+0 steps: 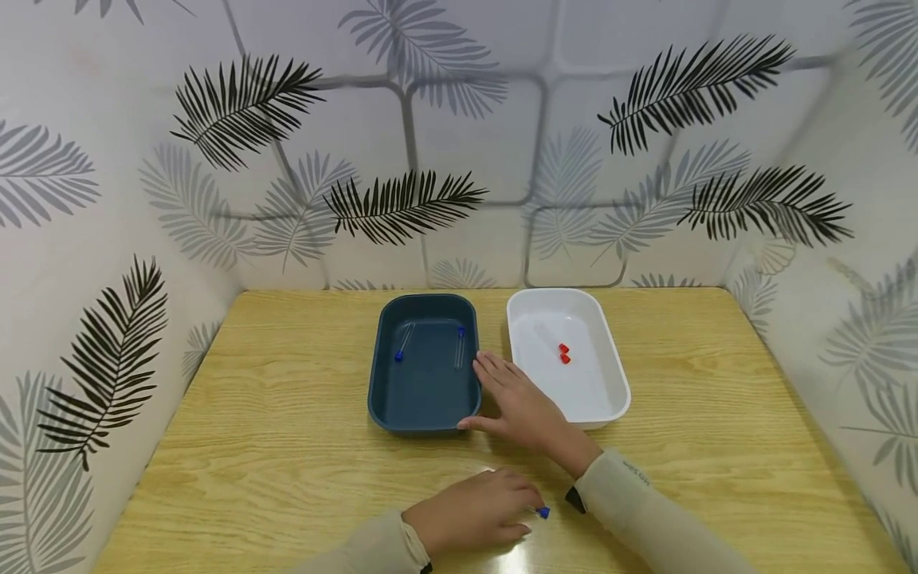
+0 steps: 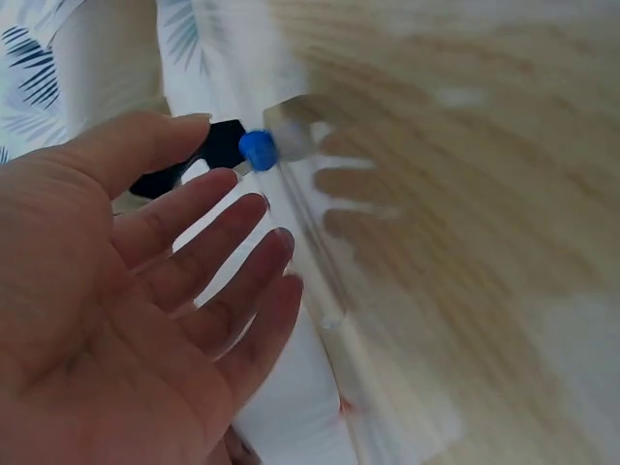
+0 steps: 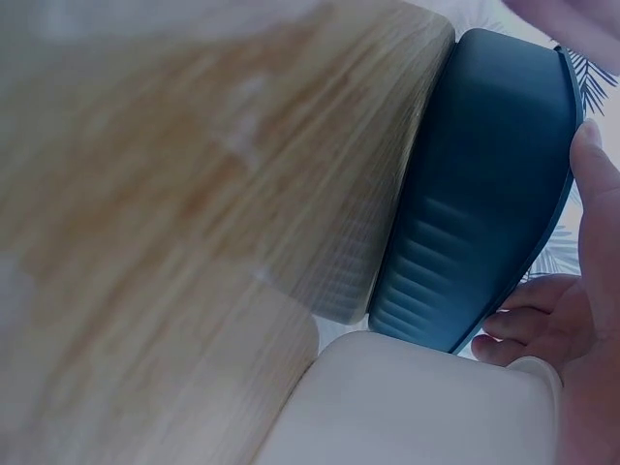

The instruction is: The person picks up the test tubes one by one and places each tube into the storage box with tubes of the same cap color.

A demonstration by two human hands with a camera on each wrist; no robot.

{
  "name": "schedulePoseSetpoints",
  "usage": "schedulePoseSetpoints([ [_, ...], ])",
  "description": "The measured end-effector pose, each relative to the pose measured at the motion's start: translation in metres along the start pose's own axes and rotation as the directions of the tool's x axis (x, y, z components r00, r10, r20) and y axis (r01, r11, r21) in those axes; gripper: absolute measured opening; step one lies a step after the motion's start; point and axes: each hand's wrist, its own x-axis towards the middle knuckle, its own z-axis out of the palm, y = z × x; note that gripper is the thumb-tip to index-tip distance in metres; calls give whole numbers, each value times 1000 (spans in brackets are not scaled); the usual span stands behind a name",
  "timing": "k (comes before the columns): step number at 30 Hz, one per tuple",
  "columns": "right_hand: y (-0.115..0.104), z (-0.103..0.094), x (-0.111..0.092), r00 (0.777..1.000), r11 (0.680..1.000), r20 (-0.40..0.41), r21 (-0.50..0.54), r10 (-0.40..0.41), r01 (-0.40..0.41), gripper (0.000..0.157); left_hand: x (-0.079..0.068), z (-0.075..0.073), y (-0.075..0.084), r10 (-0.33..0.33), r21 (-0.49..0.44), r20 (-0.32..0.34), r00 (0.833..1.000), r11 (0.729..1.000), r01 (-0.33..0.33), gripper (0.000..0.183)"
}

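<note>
My left hand (image 1: 482, 513) hovers low at the table's front, its fingers loosely bent and spread. Just past its fingertips lies a clear test tube with a blue cap (image 2: 259, 150), flat on the wooden table; in the head view the hand covers most of it. My right hand (image 1: 522, 408) rests at the near right corner of a dark blue tray (image 1: 423, 429). Its thumb touches the rim in the right wrist view, and its fingers lie along the tray's right side. Inside that tray are two clear tubes with blue caps (image 1: 399, 356).
Right of the dark tray stands a white tray (image 1: 618, 391), holding clear tubes with red caps (image 1: 564, 359). Both trays sit toward the back of the wooden table (image 1: 272, 414). Behind and beside the table rise leaf-patterned walls (image 1: 459, 143).
</note>
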Motion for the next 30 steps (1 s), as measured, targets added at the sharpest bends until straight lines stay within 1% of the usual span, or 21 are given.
schedulePoseSetpoints([
  [5,0,1,1,1000,1000,0,-7,-1,1,98,3,6,-1,12,75,-15,1000,997,-11,26],
  [10,-1,0,0,1000,1000,1,-10,8,-8,99,5,6,-1,12,88,-31,999,996,-9,23],
  [16,-1,-1,0,1000,1000,-4,-5,9,-9,99,5,6,1,4,131,-84,996,991,7,17],
  [24,0,1,0,1000,1000,-26,-8,-4,4,97,5,5,3,-23,121,-103,994,992,36,13],
  [30,-1,0,-1,1000,1000,-18,-4,3,-3,97,5,6,2,-31,116,-102,994,992,43,11],
])
